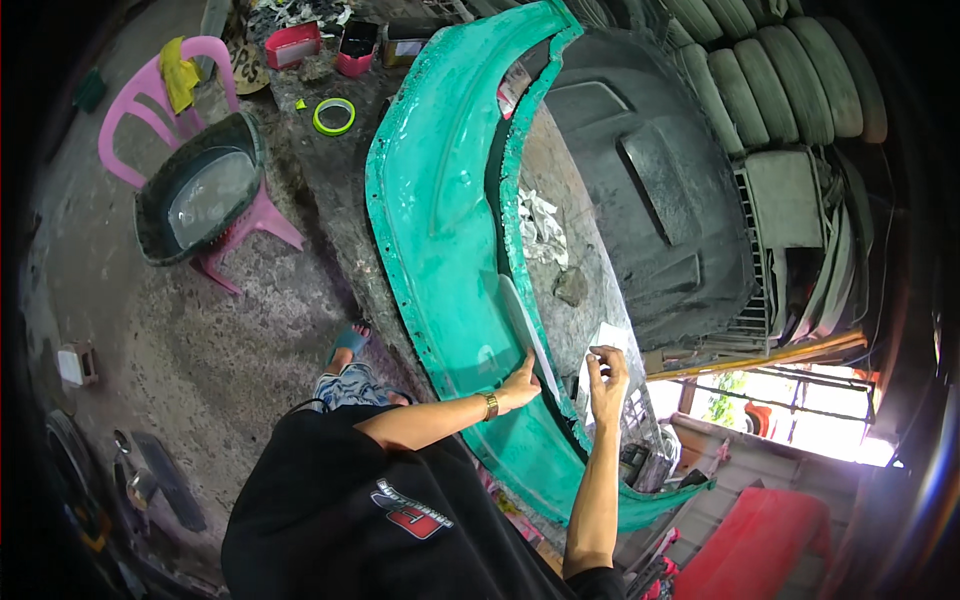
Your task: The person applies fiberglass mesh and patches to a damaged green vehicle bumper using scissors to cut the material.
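Observation:
A long curved car bumper (430, 210), painted glossy green, lies in front of me. Along its inner edge runs a narrow white strip (523, 318). My left hand (518, 387), with a gold watch at the wrist, is at the strip's near part; its forefinger points along it and the other fingers are curled. To the right, my right hand (607, 385) is closed in a pinch, thumb against fingertips. A piece of white paper (614, 337) shows at and behind those fingers, which hide part of it.
A yellow-green tape roll (334, 117) and red containers (293, 46) are on the worktop's far left. A dark basin of water (205, 195) sits on a pink chair (270, 218). Crumpled paper (541, 228) and a black hood-like panel (640, 170) lie beyond the bumper.

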A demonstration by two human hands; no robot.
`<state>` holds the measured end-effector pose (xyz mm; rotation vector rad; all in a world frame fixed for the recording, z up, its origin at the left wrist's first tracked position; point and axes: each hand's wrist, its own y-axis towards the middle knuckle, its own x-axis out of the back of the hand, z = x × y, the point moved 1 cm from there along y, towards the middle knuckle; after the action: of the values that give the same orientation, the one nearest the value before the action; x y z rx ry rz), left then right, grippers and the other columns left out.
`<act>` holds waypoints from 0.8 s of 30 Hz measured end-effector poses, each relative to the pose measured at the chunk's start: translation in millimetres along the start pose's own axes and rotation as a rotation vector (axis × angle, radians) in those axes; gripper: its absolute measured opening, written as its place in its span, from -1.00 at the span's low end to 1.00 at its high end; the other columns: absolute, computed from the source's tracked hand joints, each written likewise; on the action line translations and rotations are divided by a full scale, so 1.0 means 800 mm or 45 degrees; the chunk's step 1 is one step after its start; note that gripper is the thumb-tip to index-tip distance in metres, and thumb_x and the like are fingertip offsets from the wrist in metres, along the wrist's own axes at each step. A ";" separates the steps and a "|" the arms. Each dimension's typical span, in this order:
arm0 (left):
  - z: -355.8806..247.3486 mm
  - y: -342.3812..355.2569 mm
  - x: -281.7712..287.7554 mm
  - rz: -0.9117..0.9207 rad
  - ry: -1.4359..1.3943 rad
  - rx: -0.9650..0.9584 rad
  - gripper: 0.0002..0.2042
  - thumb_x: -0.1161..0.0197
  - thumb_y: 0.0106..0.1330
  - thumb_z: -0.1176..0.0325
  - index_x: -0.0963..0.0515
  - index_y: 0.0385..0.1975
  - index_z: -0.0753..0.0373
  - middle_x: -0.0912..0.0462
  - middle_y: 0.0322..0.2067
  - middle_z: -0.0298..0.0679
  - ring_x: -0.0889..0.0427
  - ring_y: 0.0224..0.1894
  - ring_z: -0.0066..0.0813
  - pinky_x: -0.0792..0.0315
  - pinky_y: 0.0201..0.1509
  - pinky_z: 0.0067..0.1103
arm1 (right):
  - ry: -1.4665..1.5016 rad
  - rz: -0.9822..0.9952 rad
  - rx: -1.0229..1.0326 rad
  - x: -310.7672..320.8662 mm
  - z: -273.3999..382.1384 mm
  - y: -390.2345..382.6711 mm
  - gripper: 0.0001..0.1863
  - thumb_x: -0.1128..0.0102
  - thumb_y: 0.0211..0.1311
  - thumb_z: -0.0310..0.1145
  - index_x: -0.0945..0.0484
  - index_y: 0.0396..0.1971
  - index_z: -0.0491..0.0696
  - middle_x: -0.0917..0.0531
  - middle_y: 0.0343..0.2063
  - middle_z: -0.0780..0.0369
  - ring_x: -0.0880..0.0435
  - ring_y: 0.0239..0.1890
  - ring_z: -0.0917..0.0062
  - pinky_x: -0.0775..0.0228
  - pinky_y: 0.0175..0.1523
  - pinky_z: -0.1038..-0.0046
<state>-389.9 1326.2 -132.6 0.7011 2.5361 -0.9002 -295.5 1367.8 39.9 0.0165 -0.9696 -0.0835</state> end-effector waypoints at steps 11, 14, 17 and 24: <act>-0.045 0.045 0.082 -0.494 0.046 -0.272 -0.16 0.01 0.10 0.54 0.26 0.40 0.05 -0.52 -0.44 -0.25 -0.52 -0.38 -0.42 -0.42 -0.29 -0.49 | 0.021 -0.092 -0.064 0.015 -0.046 -0.047 -0.88 -0.19 0.13 -0.42 -0.58 -0.36 -0.12 -0.57 -0.33 0.23 -0.51 -0.36 0.56 -0.33 -0.33 0.53; -0.031 0.047 0.074 -0.499 0.094 -0.292 -0.15 0.01 0.09 0.55 0.27 0.40 0.02 -0.52 -0.44 -0.25 -0.52 -0.38 -0.42 -0.42 -0.28 -0.50 | 0.023 -0.066 -0.054 0.012 -0.052 -0.054 -0.89 -0.19 0.13 -0.42 -0.58 -0.36 -0.12 -0.57 -0.34 0.23 -0.51 -0.37 0.56 -0.33 -0.33 0.54; -0.023 0.050 0.067 -0.461 0.099 -0.308 -0.15 0.00 0.12 0.56 0.28 0.41 -0.02 -0.50 -0.41 -0.27 -0.49 -0.35 -0.46 -0.41 -0.20 -0.51 | 0.055 -0.077 -0.103 0.012 -0.050 -0.060 -0.89 -0.18 0.13 -0.42 -0.58 -0.37 -0.13 -0.57 -0.35 0.23 -0.51 -0.37 0.55 -0.33 -0.32 0.54; -0.051 0.046 0.086 -0.580 0.176 -0.327 -0.13 -0.01 0.12 0.58 0.28 0.41 -0.09 -0.46 -0.38 -0.29 -0.44 -0.34 -0.51 -0.39 -0.19 -0.55 | 0.072 -0.088 -0.114 0.011 -0.054 -0.061 -0.89 -0.18 0.13 -0.43 -0.58 -0.38 -0.14 -0.58 -0.32 0.23 -0.53 -0.36 0.54 -0.35 -0.31 0.54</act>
<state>-432.0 1401.2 -153.6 0.1085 2.9249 -0.6510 -258.3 1317.3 20.5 -0.0297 -0.9084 -0.1894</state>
